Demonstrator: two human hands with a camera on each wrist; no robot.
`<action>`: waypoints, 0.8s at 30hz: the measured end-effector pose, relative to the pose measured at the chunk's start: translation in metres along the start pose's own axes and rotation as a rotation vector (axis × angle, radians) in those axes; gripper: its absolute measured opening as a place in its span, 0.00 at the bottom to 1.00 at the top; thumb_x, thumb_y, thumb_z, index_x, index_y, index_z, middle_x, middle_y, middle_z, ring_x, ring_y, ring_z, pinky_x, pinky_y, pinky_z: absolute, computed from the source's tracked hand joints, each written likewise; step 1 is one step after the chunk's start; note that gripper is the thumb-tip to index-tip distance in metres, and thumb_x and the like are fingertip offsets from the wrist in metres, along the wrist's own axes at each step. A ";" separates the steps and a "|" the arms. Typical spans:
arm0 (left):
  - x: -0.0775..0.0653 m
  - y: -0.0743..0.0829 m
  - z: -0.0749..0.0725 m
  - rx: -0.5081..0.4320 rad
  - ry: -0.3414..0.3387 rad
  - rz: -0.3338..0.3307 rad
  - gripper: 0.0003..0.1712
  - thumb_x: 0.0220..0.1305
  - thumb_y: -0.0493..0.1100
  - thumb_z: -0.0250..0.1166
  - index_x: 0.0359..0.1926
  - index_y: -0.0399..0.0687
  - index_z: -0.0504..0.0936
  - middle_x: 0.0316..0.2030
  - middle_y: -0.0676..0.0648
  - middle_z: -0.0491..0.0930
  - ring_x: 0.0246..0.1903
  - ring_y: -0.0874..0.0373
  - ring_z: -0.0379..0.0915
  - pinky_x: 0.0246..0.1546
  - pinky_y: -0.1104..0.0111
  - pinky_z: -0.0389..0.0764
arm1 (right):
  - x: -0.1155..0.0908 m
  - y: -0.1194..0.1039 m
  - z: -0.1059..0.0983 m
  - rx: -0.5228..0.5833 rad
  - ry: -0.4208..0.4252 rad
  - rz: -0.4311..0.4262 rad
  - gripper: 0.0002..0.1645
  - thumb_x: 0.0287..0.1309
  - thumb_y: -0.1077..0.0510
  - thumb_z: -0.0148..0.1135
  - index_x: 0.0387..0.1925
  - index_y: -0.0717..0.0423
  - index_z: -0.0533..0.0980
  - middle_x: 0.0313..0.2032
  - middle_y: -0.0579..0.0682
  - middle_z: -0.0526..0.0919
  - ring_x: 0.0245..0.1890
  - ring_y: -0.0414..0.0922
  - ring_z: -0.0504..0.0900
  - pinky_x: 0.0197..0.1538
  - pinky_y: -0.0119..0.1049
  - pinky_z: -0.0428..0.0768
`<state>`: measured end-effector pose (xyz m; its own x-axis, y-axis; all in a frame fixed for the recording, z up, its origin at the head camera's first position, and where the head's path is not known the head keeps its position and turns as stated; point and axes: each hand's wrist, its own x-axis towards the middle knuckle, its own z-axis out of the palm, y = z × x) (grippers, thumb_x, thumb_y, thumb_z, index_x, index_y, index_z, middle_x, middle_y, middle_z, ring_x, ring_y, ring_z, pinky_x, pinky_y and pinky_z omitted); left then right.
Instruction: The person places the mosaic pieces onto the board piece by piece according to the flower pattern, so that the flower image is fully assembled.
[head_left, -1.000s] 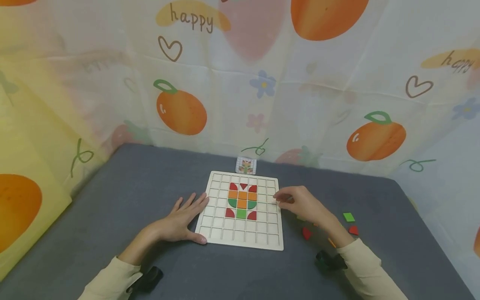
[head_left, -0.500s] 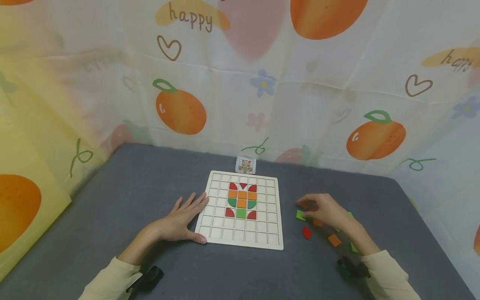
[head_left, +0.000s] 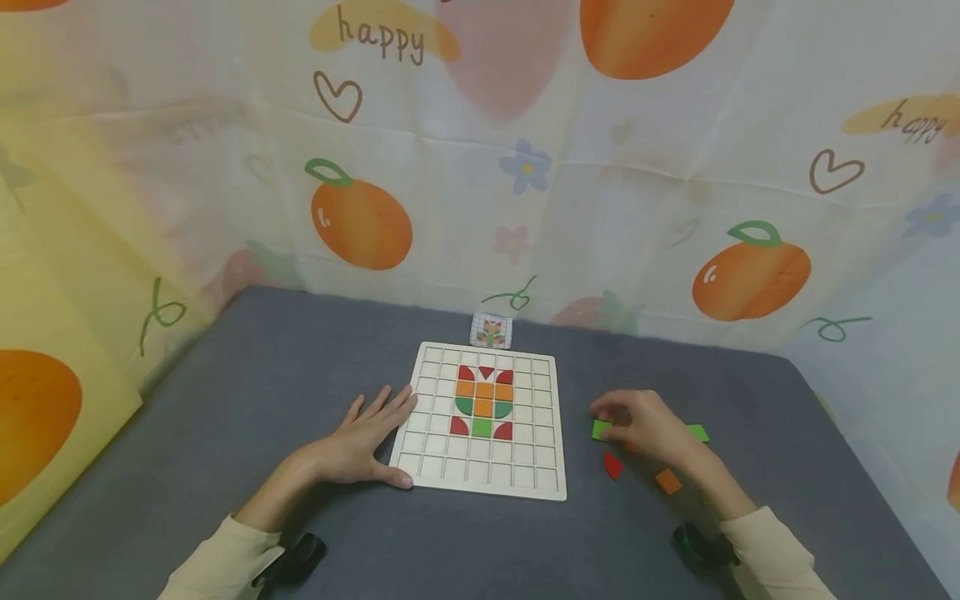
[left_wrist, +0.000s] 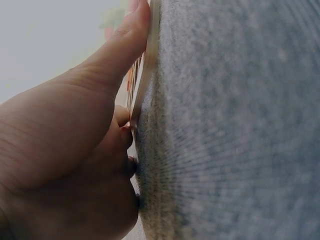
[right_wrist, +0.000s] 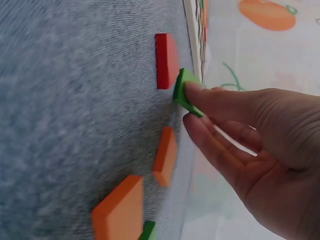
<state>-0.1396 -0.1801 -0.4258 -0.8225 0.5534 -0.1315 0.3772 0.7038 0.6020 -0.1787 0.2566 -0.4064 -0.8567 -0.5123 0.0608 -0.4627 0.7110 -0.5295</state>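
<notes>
My left hand rests with fingers spread at the left edge of a pale wooden grid board; in the left wrist view its thumb lies along the board's rim. Red, orange and green tiles form a flower-like pattern in the board's middle cells. To the right of the board, my right hand pinches a light green square tile between thumb and fingers. The right wrist view shows this green tile tilted, close over the cloth.
Near the right hand lie a red tile, an orange square tile and another green tile. A small printed pattern card sits behind the board. A patterned curtain hangs at the back of the grey tabletop.
My right hand has moved from the board's right edge rightward to the loose tiles, and its fingers have taken hold of a green tile. The left hand and board have stayed put.
</notes>
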 end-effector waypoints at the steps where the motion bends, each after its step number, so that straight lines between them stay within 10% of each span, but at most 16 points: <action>1: 0.000 0.000 0.000 0.000 0.000 -0.001 0.67 0.49 0.65 0.73 0.77 0.39 0.46 0.77 0.39 0.38 0.74 0.35 0.26 0.66 0.38 0.26 | 0.001 -0.001 0.000 0.000 0.007 -0.006 0.18 0.48 0.68 0.73 0.44 0.57 0.83 0.34 0.43 0.84 0.35 0.41 0.84 0.39 0.34 0.82; 24: -0.001 -0.001 0.000 0.003 0.001 0.000 0.67 0.49 0.65 0.73 0.77 0.39 0.45 0.77 0.39 0.38 0.74 0.35 0.26 0.66 0.38 0.26 | 0.030 -0.043 0.011 0.115 0.008 -0.049 0.17 0.51 0.66 0.72 0.45 0.59 0.83 0.35 0.43 0.84 0.35 0.39 0.81 0.43 0.35 0.83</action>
<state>-0.1392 -0.1810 -0.4266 -0.8228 0.5531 -0.1312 0.3785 0.7052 0.5995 -0.1823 0.2054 -0.3914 -0.8354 -0.5412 0.0956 -0.4756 0.6246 -0.6195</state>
